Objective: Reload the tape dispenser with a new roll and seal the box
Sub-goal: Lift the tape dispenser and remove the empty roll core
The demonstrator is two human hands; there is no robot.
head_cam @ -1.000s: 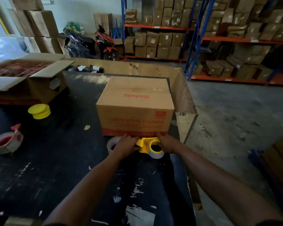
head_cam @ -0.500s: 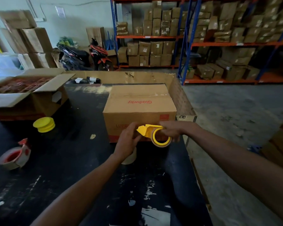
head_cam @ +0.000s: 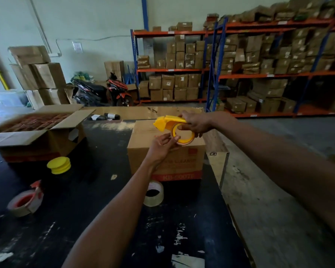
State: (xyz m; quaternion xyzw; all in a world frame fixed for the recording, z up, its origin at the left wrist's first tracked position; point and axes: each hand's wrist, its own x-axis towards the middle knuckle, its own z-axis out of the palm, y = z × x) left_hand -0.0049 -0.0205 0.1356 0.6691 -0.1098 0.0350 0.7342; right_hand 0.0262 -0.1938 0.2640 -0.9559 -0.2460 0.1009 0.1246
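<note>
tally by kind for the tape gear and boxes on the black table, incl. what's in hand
Tape dispensers: 2 — yellow dispenser held by the right hand, left hand at its roll; red dispenser
Loose tape rolls: 1 — clear roll
Cardboard boxes: 2 — closed box, open box
Yellow caps stack: 1
Total: 6
</note>
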